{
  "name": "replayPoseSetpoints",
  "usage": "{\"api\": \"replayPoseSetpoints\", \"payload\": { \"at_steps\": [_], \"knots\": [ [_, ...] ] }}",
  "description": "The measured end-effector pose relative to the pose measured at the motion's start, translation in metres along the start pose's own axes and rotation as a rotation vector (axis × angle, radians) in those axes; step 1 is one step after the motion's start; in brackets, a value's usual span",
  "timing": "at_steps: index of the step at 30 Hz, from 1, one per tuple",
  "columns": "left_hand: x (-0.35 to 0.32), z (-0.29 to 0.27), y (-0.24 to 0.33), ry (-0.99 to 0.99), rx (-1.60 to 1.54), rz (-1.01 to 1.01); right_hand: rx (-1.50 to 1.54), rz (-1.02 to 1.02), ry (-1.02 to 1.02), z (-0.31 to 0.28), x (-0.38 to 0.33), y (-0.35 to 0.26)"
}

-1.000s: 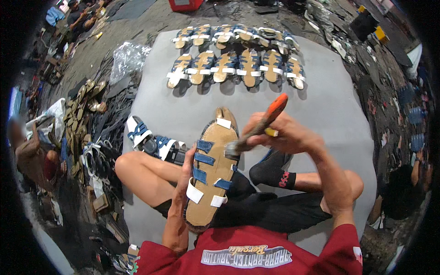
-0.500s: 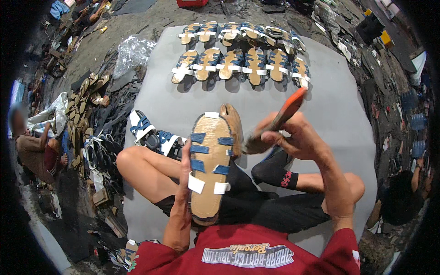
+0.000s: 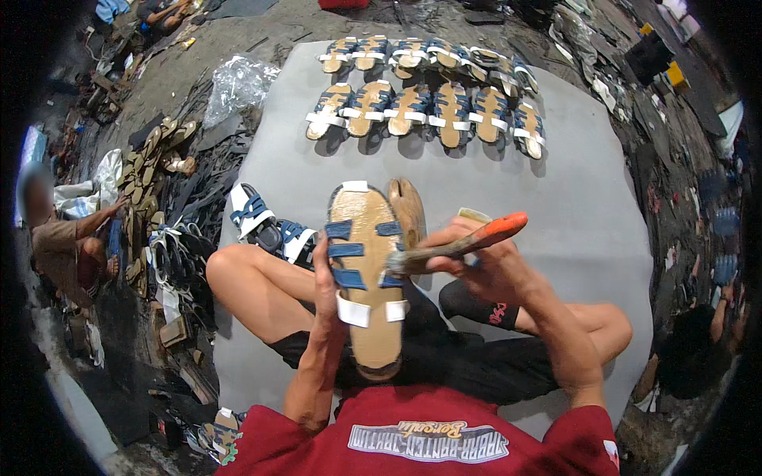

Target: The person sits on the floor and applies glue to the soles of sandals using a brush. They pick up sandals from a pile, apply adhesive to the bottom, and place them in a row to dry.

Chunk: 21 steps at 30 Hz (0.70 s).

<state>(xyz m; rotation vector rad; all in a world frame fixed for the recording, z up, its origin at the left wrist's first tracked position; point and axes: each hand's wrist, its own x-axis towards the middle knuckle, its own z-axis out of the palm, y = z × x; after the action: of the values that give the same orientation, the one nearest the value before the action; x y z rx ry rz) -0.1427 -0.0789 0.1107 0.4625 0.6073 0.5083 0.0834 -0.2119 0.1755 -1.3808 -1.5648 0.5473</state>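
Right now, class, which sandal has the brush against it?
The sandal in the left hand: the brush meets its right side, while the other sandals lie apart from the brush.

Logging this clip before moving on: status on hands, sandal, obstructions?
Left hand grips the sandal by its left edge. Right hand holds a brush, bristles at the sandal's right side. Nothing visibly blocking the brush.

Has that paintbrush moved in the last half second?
Yes: against the nearer sandal row, the paintbrush shifted: bristles left, orange handle end lower in view.
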Motion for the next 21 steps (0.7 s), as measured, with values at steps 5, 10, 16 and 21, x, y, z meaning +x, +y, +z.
{"api": "replayPoseSetpoints", "payload": {
  "at_steps": [5,10,16,21],
  "knots": [
    [-0.002,0.004,-0.003,0.054,0.062,-0.012,0.103,0.048,0.104,0.007,0.011,-0.02],
    [0.007,-0.017,0.0,0.034,-0.003,-0.016,-0.089,0.183,-0.113,0.003,-0.004,-0.013],
    [-0.004,0.009,-0.005,0.068,-0.031,0.018,-0.034,0.017,-0.06,0.031,0.001,-0.024],
    [-0.008,-0.004,0.007,-0.004,-0.002,-0.013,0.009,0.192,0.006,-0.004,-0.017,0.006]
  ]
}}
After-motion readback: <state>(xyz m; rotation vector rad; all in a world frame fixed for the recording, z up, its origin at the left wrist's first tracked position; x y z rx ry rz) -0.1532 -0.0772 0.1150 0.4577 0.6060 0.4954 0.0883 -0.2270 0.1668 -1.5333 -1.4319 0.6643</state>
